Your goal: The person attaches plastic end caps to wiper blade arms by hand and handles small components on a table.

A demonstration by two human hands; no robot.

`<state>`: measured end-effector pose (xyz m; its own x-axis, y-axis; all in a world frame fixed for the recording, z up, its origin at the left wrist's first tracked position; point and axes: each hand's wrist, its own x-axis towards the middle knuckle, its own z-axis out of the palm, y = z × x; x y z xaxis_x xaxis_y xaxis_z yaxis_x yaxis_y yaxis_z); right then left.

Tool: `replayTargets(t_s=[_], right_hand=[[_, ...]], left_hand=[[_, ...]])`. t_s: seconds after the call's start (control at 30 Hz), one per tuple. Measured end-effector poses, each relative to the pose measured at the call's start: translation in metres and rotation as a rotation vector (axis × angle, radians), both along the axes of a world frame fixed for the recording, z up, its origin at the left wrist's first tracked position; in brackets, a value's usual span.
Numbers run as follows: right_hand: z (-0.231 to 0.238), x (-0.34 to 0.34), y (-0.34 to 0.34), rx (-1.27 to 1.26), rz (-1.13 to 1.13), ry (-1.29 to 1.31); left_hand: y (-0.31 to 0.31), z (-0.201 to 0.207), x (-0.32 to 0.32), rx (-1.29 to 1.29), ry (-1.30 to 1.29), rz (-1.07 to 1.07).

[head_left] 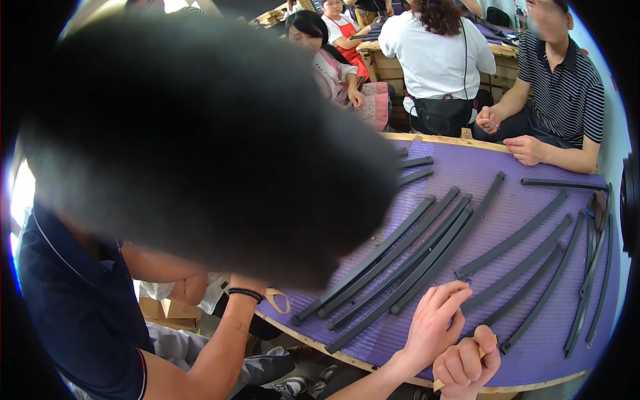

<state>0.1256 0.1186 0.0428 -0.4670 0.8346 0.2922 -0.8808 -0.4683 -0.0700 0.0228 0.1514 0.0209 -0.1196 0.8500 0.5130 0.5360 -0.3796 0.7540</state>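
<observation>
My left hand is raised above the near edge of the table, its fingers loosely stretched toward the right and apparently holding nothing. Just below it, my right hand is closed in a fist around a thin beige strip; bits of it show at both sides of the fist, the rest is hidden. Long, slightly curved dark grey bars with capped ends lie behind my hands, roughly side by side. More thin dark bars lie further right, close to my fingers.
The table has a ribbed purple cover and wooden rim. A dark blurred head blocks the upper left; that person's arm reaches toward the table beside a beige loop. Another person in stripes sits at the far right corner.
</observation>
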Motion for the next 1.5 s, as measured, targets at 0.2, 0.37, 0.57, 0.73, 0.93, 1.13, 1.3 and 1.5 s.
replayTargets(t_s=[0.2, 0.37, 0.57, 0.73, 0.93, 1.13, 1.3, 1.5], right_hand=[[0.001, -0.002, 0.008, 0.103, -0.027, 0.003], [0.001, -0.003, 0.007, 0.094, -0.005, 0.003], [0.0, -0.002, 0.003, 0.021, -0.035, -0.017], [-0.001, 0.003, 0.004, 0.072, -0.056, 0.008], [-0.002, -0.014, 0.008, 0.074, -0.045, 0.027], [-0.003, -0.006, 0.01, 0.107, 0.002, 0.025], [-0.007, 0.005, -0.003, 0.159, -0.028, 0.007], [-0.005, 0.002, -0.012, 0.029, 0.08, -0.002]], left_hand=[[0.002, -0.003, 0.001, -0.026, -0.01, -0.032], [0.002, -0.006, 0.004, -0.026, -0.044, -0.048], [0.001, -0.01, 0.005, -0.015, -0.021, -0.034], [0.002, -0.007, 0.012, 0.001, -0.023, -0.054], [0.003, -0.01, -0.003, -0.018, -0.033, -0.034], [0.004, -0.004, -0.003, -0.012, -0.014, -0.044], [-0.001, 0.004, 0.001, 0.033, 0.024, -0.026], [-0.013, -0.022, 0.003, -0.065, 0.025, 0.018]])
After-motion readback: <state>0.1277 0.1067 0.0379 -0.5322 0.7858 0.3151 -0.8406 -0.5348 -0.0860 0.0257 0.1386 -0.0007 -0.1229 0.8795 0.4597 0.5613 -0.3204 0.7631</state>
